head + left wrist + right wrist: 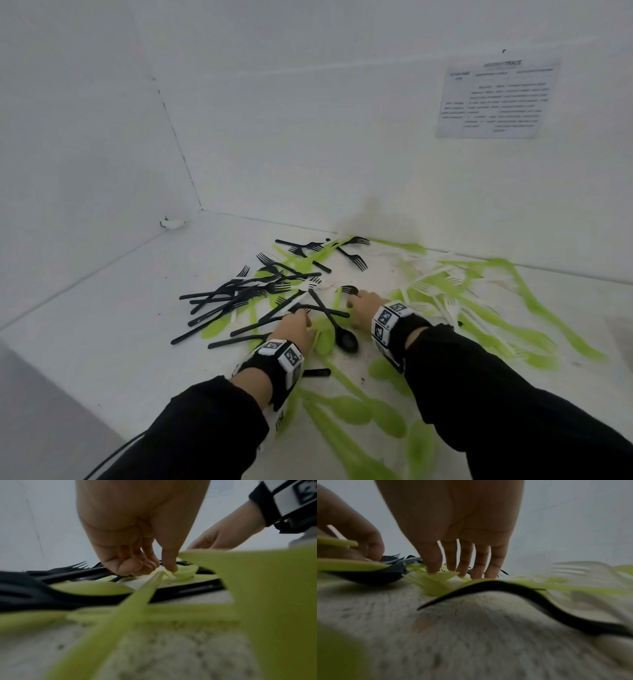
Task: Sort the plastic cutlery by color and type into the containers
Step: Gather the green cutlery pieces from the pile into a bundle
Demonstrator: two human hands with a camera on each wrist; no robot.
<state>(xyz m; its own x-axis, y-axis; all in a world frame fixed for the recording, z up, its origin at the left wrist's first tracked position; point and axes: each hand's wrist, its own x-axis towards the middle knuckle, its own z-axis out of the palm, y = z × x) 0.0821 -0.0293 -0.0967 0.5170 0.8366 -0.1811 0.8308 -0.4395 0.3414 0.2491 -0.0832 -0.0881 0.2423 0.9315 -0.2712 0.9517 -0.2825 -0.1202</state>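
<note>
Black forks (236, 294) sprawl in a loose, criss-crossed heap at nine o'clock of the spread, tines mostly aimed toward one o'clock. A black spoon (346, 339) lies dead centre, bowl nearest the camera. Green spoons (373, 411) fan out flat at six o'clock — more green cutlery (534, 305) streaks across three o'clock, blurred. White forks (448, 305) tangle among that green, and a few more black forks (356, 258) sit at twelve.
</note>
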